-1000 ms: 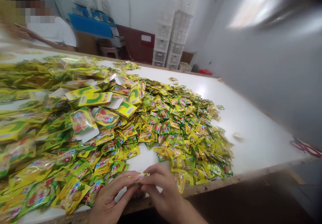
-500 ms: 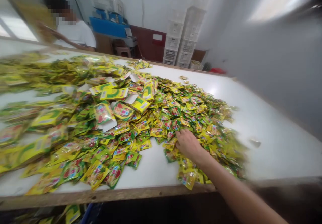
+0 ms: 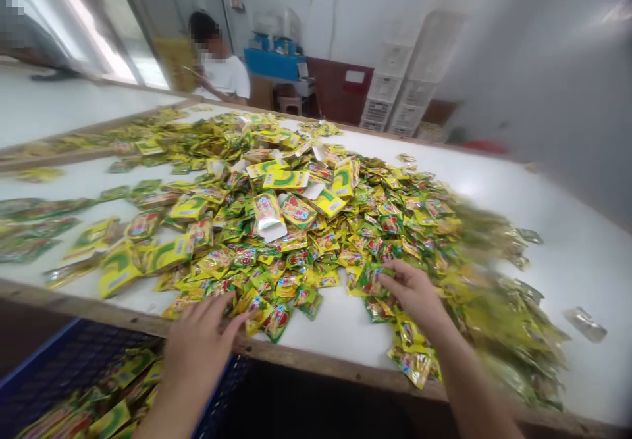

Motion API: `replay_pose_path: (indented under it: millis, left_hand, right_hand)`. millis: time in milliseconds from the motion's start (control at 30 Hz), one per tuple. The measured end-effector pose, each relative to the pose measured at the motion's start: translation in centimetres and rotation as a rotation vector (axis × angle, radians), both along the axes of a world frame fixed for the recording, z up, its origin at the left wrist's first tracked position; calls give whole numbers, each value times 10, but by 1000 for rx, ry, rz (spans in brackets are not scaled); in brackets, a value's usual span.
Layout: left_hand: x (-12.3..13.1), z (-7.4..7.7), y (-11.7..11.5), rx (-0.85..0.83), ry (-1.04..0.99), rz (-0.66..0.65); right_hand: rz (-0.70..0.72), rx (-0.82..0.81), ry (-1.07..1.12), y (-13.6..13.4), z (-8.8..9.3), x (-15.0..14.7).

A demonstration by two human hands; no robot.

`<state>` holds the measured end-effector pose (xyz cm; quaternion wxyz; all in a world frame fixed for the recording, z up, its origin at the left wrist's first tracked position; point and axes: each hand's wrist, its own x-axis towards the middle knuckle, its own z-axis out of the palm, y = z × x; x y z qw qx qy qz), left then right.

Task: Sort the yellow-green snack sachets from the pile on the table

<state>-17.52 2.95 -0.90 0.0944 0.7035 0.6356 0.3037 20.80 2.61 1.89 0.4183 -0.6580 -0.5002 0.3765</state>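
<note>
My right hand (image 3: 415, 297) pinches a small green candy sachet (image 3: 369, 280) by its edge, just above the white tabletop at the near side of the pile. My left hand (image 3: 202, 327) is at the table's front edge, thumb and fingers apart, over the near sachets. A yellow sachet (image 3: 255, 312) lies beside its thumb; its fingertips partly cover other packets. Between and beyond the hands spreads a heap of yellow and green sachets (image 3: 323, 241). Several small yellow boxes (image 3: 286, 180) lie on top, some with white flaps open.
A blue plastic crate (image 3: 44, 353) holding more packets stands below the table edge at left. The table has a raised wooden rim (image 3: 316, 359). Across it a person in a white shirt (image 3: 232, 77) sits. White crates (image 3: 385, 87) are stacked by the wall. Another person's arm shows far left.
My left hand has come into view at the front edge. My right hand has drawn back slightly from the pile with a green sachet. The view has turned left.
</note>
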Motion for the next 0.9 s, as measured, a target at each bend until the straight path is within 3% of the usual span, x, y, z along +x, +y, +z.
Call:
replay_pose_path:
  millis: [67, 133, 267, 400, 467, 633, 767, 900]
  left_hand:
    - [34, -2, 17, -29, 201, -68]
    - [70, -4, 24, -102, 217, -164]
    - [111, -11, 20, -348, -135, -274]
    - [109, -13, 17, -559, -648, -223]
    - [104, -9, 15, -645, -803, -190]
    - [101, -2, 3, -579, -890, -140]
    - [101, -8, -1, -551, -887, -146]
    - [103, -14, -1, -478, -787, -170]
  right_hand:
    - [36, -67, 233, -8, -10, -21]
    - [22, -85, 400, -15, -20, -35]
    - [-35, -70, 554, -21, -29, -34]
    - [-37, -53, 592, -26, -22, -31]
    - [-30, -28, 630, -25, -21, -42]
    - [46, -76, 619, -17, -42, -99]
    - [-65, -130, 474, -17, -61, -128]
    - [-13, -141, 312, -23, -50, -124]
